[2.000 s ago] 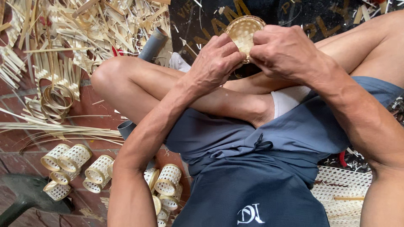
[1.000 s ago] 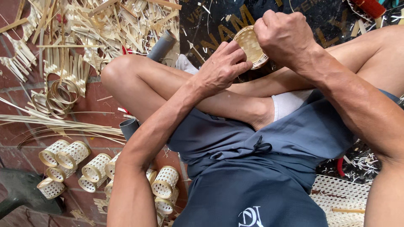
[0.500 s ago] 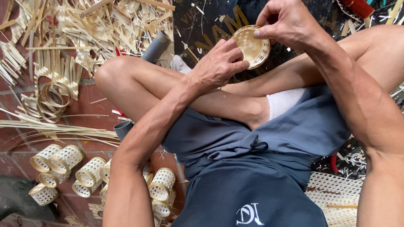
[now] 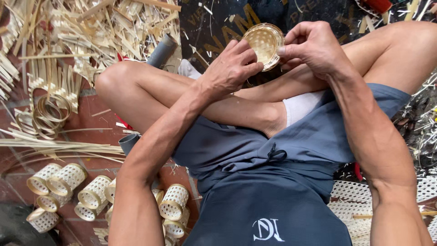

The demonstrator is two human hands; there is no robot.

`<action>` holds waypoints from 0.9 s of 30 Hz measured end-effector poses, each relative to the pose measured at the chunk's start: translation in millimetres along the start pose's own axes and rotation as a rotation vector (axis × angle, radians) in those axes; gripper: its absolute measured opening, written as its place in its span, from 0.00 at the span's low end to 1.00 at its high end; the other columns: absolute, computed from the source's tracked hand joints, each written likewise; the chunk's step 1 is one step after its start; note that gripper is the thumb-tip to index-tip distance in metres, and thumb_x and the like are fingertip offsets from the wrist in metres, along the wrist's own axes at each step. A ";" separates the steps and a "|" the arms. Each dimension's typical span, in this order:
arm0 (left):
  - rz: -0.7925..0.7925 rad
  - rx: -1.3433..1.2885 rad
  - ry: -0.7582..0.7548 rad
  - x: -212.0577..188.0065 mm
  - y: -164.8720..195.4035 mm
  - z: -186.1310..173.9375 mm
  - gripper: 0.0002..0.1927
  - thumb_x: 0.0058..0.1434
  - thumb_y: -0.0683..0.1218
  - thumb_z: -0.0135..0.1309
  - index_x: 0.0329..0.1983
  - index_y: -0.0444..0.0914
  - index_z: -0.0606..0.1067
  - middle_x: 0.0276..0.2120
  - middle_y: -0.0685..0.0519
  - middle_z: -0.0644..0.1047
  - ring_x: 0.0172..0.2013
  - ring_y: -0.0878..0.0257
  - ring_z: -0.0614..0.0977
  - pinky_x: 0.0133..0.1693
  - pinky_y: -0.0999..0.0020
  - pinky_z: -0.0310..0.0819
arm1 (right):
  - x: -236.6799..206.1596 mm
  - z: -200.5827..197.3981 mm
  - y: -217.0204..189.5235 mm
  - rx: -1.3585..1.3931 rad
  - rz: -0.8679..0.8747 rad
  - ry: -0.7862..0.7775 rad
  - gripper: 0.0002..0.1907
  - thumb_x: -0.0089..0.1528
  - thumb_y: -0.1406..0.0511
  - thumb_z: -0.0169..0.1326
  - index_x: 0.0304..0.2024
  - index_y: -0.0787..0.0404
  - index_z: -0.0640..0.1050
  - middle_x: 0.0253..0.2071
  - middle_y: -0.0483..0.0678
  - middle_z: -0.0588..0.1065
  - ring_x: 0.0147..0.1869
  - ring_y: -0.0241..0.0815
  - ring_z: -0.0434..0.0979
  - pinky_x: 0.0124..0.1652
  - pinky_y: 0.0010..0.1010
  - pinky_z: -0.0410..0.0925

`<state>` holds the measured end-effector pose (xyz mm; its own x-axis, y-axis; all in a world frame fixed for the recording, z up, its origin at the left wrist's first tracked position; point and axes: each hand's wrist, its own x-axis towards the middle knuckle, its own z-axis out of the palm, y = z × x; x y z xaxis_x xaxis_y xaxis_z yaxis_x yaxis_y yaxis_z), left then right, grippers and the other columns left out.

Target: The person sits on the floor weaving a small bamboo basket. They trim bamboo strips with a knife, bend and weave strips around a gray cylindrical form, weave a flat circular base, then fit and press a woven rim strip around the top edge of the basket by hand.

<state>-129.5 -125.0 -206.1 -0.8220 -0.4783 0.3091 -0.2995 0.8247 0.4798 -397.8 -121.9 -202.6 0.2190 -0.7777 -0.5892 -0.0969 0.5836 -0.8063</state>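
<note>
While both hands grip a woven basket (image 4: 264, 44), bamboo scraps (image 4: 95, 32) apparently litter brick floor (image 4: 100, 114).

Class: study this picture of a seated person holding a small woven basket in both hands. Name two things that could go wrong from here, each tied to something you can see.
1. The small woven basket is pinched only at its rim by the left hand and right hand; a tight grip might warp it.
2. Split cane strips lie close by the bare knee; sharp ends could scratch skin.

bamboo strips (image 4: 91, 32) crowding left, woven cylinders (image 4: 68, 187) below
</note>
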 end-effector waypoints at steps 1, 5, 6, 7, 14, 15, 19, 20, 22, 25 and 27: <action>0.002 -0.006 0.004 -0.1 0.7 0.1 0.14 0.61 0.42 0.56 0.50 0.40 0.77 0.41 0.52 0.73 0.48 0.54 0.72 0.48 0.58 0.65 | 1.5 0.3 4.2 -0.002 -0.014 0.009 0.08 0.62 0.71 0.65 0.38 0.66 0.77 0.33 0.49 0.78 0.33 0.39 0.82 0.31 0.27 0.77; 0.003 -0.017 0.016 -0.3 1.7 0.7 0.15 0.60 0.41 0.57 0.51 0.40 0.77 0.40 0.52 0.73 0.48 0.54 0.72 0.48 0.58 0.65 | 7.1 -3.2 13.6 0.058 -0.011 0.027 0.08 0.62 0.72 0.65 0.37 0.67 0.77 0.32 0.50 0.78 0.31 0.39 0.82 0.31 0.28 0.77; 0.003 -0.014 0.021 -0.3 1.5 1.0 0.15 0.60 0.41 0.57 0.52 0.40 0.77 0.40 0.52 0.73 0.48 0.54 0.72 0.49 0.58 0.65 | 7.3 -4.2 14.5 0.068 -0.020 0.020 0.07 0.62 0.72 0.64 0.37 0.67 0.77 0.32 0.50 0.78 0.31 0.39 0.82 0.32 0.29 0.78; 0.002 -0.016 0.018 -0.2 1.3 1.5 0.15 0.60 0.41 0.57 0.51 0.40 0.77 0.40 0.53 0.73 0.48 0.55 0.72 0.48 0.58 0.65 | 6.6 -4.9 14.5 0.080 -0.028 0.013 0.07 0.62 0.72 0.64 0.37 0.67 0.77 0.32 0.49 0.78 0.32 0.40 0.82 0.33 0.29 0.78; 0.011 -0.003 0.000 2.1 3.5 3.0 0.13 0.62 0.43 0.56 0.50 0.40 0.78 0.39 0.53 0.73 0.47 0.55 0.72 0.47 0.58 0.65 | 1.2 -4.6 7.9 0.155 -0.030 -0.025 0.08 0.63 0.73 0.64 0.38 0.69 0.76 0.34 0.51 0.78 0.34 0.40 0.83 0.34 0.30 0.79; 0.016 0.007 0.003 2.8 3.9 2.7 0.12 0.62 0.43 0.56 0.49 0.40 0.78 0.39 0.52 0.73 0.47 0.55 0.72 0.47 0.58 0.65 | 0.2 -4.2 5.7 0.144 -0.017 -0.017 0.08 0.63 0.73 0.64 0.38 0.69 0.76 0.34 0.51 0.78 0.34 0.41 0.83 0.34 0.30 0.79; 0.012 -0.004 0.020 2.7 6.3 3.6 0.12 0.62 0.42 0.56 0.49 0.40 0.77 0.41 0.53 0.73 0.49 0.55 0.73 0.47 0.59 0.65 | -2.5 -5.5 2.6 0.131 0.018 -0.007 0.06 0.63 0.72 0.63 0.39 0.68 0.77 0.34 0.52 0.79 0.33 0.42 0.84 0.33 0.30 0.79; 0.012 0.003 0.023 1.8 6.3 4.6 0.12 0.62 0.42 0.56 0.49 0.40 0.77 0.41 0.53 0.73 0.49 0.55 0.73 0.48 0.59 0.65 | -2.5 -6.2 3.4 0.132 0.011 -0.016 0.06 0.63 0.72 0.62 0.39 0.68 0.78 0.34 0.52 0.79 0.34 0.42 0.84 0.34 0.30 0.79; 0.007 0.013 0.025 0.0 4.8 6.9 0.12 0.62 0.42 0.56 0.50 0.40 0.78 0.41 0.53 0.73 0.49 0.55 0.73 0.48 0.59 0.65 | -0.8 -7.2 6.6 0.120 -0.008 -0.005 0.06 0.63 0.72 0.63 0.39 0.68 0.77 0.34 0.52 0.79 0.33 0.43 0.84 0.34 0.30 0.79; -0.002 0.021 0.007 -1.5 2.8 9.3 0.12 0.62 0.42 0.56 0.50 0.40 0.78 0.41 0.53 0.73 0.48 0.55 0.73 0.49 0.59 0.65 | 1.9 -4.2 7.3 0.128 -0.022 0.000 0.07 0.63 0.72 0.63 0.38 0.69 0.77 0.33 0.52 0.79 0.34 0.43 0.83 0.34 0.31 0.80; 0.001 0.039 -0.012 1.4 3.0 7.3 0.13 0.62 0.42 0.56 0.50 0.40 0.78 0.40 0.52 0.73 0.48 0.55 0.73 0.48 0.58 0.66 | 1.2 -1.3 4.6 0.127 -0.024 0.018 0.07 0.63 0.72 0.63 0.38 0.69 0.77 0.33 0.52 0.79 0.33 0.42 0.83 0.34 0.31 0.79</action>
<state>-135.1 -121.0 -210.3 -0.8277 -0.4745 0.2997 -0.3174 0.8362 0.4472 -399.3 -120.5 -207.1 0.2027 -0.7954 -0.5712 0.0325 0.5885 -0.8079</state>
